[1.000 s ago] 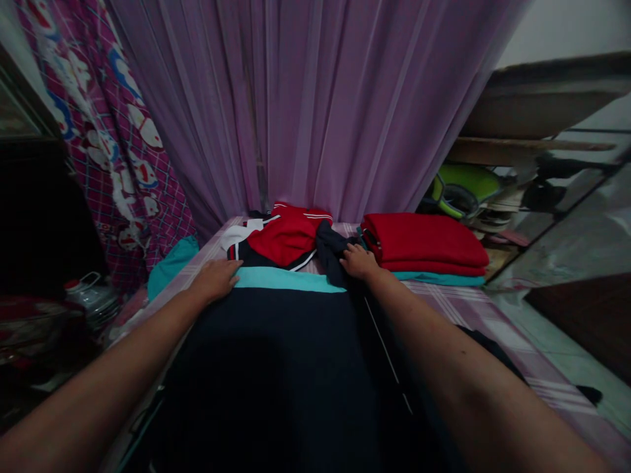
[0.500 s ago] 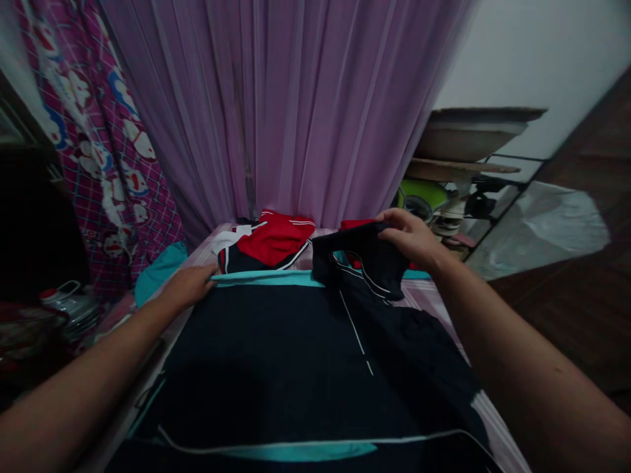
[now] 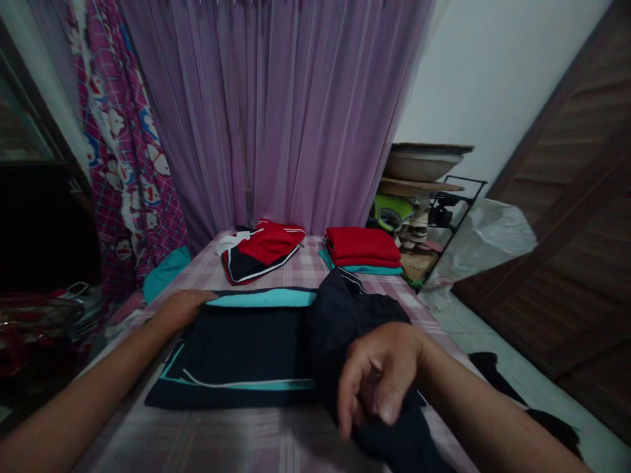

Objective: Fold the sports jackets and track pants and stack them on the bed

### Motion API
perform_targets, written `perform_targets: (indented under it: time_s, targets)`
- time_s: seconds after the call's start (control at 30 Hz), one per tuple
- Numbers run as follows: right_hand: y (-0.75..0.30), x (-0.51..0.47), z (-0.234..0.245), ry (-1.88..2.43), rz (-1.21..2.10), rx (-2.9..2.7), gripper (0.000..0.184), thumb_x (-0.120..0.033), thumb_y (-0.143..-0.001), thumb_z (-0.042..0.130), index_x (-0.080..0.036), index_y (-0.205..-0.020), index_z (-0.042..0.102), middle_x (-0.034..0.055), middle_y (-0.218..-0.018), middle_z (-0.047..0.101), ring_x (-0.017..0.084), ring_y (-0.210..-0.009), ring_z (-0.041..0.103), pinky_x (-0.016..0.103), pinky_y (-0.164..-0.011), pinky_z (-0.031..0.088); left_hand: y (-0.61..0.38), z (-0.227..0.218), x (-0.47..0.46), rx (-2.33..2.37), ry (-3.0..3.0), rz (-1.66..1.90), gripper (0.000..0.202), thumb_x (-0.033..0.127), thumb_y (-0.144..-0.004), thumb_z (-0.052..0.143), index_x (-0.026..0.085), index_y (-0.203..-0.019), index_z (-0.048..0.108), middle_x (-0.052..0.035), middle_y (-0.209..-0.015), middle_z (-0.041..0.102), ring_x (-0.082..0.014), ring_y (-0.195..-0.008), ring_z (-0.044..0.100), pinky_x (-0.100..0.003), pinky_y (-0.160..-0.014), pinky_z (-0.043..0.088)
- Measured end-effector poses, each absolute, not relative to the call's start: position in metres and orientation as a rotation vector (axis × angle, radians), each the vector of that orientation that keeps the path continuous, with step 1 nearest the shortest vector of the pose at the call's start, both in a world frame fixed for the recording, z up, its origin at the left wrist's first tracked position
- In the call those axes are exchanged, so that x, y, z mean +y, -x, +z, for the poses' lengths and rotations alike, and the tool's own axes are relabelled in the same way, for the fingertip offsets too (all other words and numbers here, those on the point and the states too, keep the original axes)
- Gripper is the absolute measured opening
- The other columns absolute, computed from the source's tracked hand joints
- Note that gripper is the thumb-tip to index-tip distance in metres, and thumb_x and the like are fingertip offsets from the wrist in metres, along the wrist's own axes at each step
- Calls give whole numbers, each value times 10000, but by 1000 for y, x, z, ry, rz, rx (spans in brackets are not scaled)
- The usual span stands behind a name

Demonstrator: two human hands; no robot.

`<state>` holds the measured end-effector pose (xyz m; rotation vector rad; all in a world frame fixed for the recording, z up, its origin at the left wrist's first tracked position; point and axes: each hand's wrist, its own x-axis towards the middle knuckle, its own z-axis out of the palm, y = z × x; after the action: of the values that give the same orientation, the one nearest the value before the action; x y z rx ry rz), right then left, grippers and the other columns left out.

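Note:
A dark navy long-sleeved top (image 3: 246, 348) with turquoise strips and white piping lies partly folded before me. At its far left corner is my left hand (image 3: 183, 309), its fingers closed on the edge. The bunched sleeve side (image 3: 340, 315) of the top lies in a heap on the right, with cloth trailing towards me. My right hand (image 3: 377, 378) hangs over that heap, fingers loosely bent and thumb apart. Nothing shows between those fingers.
The checked pink cloth (image 3: 236, 440) covers the surface. Further back lie a crumpled red and navy garment (image 3: 266, 246) and a folded red and turquoise stack (image 3: 363, 246). Purple curtains (image 3: 296, 118) hang behind; a loaded rack (image 3: 419, 217) stands right.
My right hand has let go of the top's collar area and come down nearer me. The right side of the top now lies bunched inward. My view has pulled back; my left hand stays at its corner.

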<state>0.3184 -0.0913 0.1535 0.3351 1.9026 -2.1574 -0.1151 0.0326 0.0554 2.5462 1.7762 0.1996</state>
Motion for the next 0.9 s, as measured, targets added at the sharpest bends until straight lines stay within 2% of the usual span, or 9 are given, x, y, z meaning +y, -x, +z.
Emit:
perform_targets:
  time_s: [0.1, 0.17, 0.23, 0.3, 0.4, 0.53, 0.7, 0.8, 0.9]
  targets:
    - [-334, -69, 128, -622, -2161, 1930, 691, -657, -747, 690, -128, -1188, 631, 95, -925, 703, 163, -733, 690, 260, -654, 542, 127, 40, 19, 1766, -2618, 82, 513, 206, -805, 404, 269, -1230, 685, -36, -1294, 668, -254, -1197, 615, -415, -1069, 423]
    - [-358, -39, 116, -1247, -2011, 2331, 534, -594, -833, 620, -156, -1137, 643, 84, -922, 709, 146, -698, 676, 259, -646, 538, 128, 35, 12, 1744, -2635, 71, 534, 172, -811, 388, 258, -1258, 667, -42, -1297, 665, -249, -1200, 614, -424, -1075, 417]
    - [-383, -9, 104, -2048, -1439, 2645, 395, -436, -869, 597, -193, -1179, 629, 86, -1000, 712, 156, -739, 673, 276, -675, 538, 125, 34, 7, 1719, -2626, 90, 559, 153, -808, 390, 255, -1300, 636, -45, -1310, 656, -255, -1200, 615, -434, -1067, 425]
    - [-401, 14, 90, -2393, -692, 2664, 524, -231, -783, 653, -217, -1301, 577, 105, -1182, 681, 205, -955, 672, 323, -831, 526, 121, 35, 4, 1712, -2607, 121, 584, 157, -816, 397, 272, -1357, 583, -37, -1341, 635, -259, -1206, 612, -430, -1053, 440]
    - [-412, 29, 68, -2291, -140, 2519, 597, -96, -704, 635, -228, -1286, 616, 95, -1271, 659, 250, -1144, 615, 336, -949, 472, 119, 34, 0, 1744, -2608, 105, 601, 163, -832, 391, 287, -1402, 531, -28, -1372, 611, -253, -1238, 589, -420, -1059, 438]
    - [-421, 21, 54, -2244, -70, 2437, 337, -90, -779, 543, -187, -1044, 726, 109, -1087, 726, 267, -1048, 652, 333, -888, 475, 121, 28, -1, 1819, -2620, 13, 622, 115, -816, 379, 286, -1392, 543, -36, -1394, 590, -251, -1279, 556, -436, -1077, 420]
    - [-439, -10, 45, -2070, 187, 2498, 292, -129, -890, 434, -162, -1016, 696, 131, -1065, 694, 224, -949, 656, 287, -795, 458, 120, 23, -3, 1830, -2630, -74, 628, 86, -832, 361, 309, -1391, 539, -32, -1426, 560, -244, -1298, 538, -442, -1092, 401]
    - [-436, -27, 40, -1854, 124, 2396, 280, -123, -897, 418, -166, -918, 694, 117, -979, 697, 200, -826, 663, 275, -699, 441, 116, 30, -1, 1871, -2622, -185, 642, 57, -828, 344, 286, -1396, 539, -54, -1442, 545, -256, -1314, 522, -448, -1085, 403]
    - [-429, -32, 42, -1783, 129, 2363, 283, -135, -899, 420, -167, -916, 700, 114, -970, 703, 206, -846, 667, 276, -702, 437, 113, 41, 7, 1968, -2602, -161, 612, 78, -844, 352, 281, -1385, 553, -63, -1457, 530, -281, -1318, 514, -465, -1067, 416]
